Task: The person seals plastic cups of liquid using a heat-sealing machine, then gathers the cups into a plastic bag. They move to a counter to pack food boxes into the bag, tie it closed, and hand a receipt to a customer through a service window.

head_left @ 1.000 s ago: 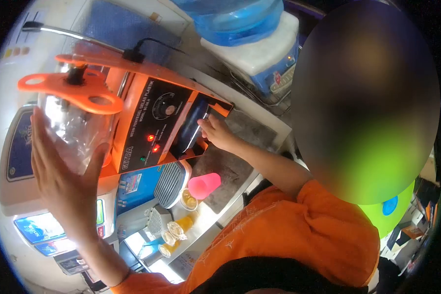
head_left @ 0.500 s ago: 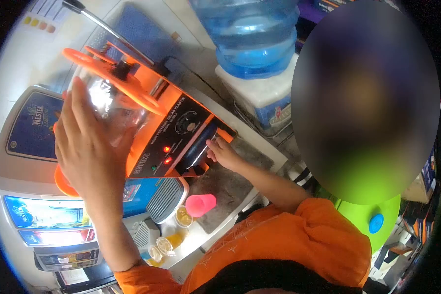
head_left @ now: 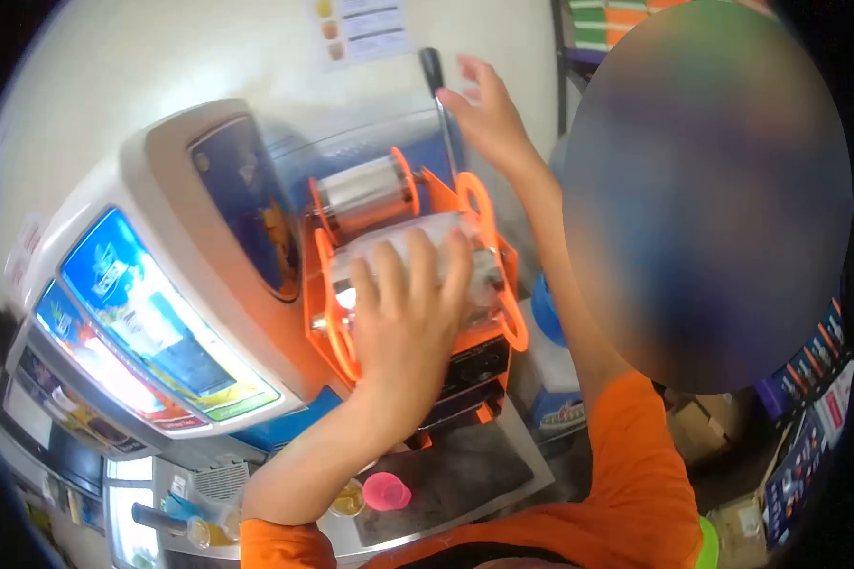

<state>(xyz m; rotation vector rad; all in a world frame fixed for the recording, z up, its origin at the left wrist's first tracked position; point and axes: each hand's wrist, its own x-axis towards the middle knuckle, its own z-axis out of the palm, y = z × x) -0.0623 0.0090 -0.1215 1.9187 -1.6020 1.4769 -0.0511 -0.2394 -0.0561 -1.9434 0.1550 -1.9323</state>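
An orange cup sealing machine [head_left: 505, 266] stands in the middle, a roll of clear film [head_left: 432, 229] held in its orange frame. My left hand [head_left: 403, 303] rests over this roll with its fingers spread. Beside the black grip of the machine's lever [head_left: 432, 68], my right hand [head_left: 491, 119] is raised, open, with the fingers apart. Farther back on the machine sits a second reel of shiny film [head_left: 362, 194]. The dark front panel is partly hidden behind my left hand.
A drink dispenser [head_left: 176, 284] with lit panels stands close on the left. A pink cup [head_left: 386, 491] and a cup with yellow contents [head_left: 347, 499] are on the counter below the machine. A printed sheet [head_left: 362, 28] hangs on the wall. A blurred oval covers the right side.
My right hand has left the front of the machine and gone up beside the lever grip. My left hand is still at the film roll. The view has turned and shifted.
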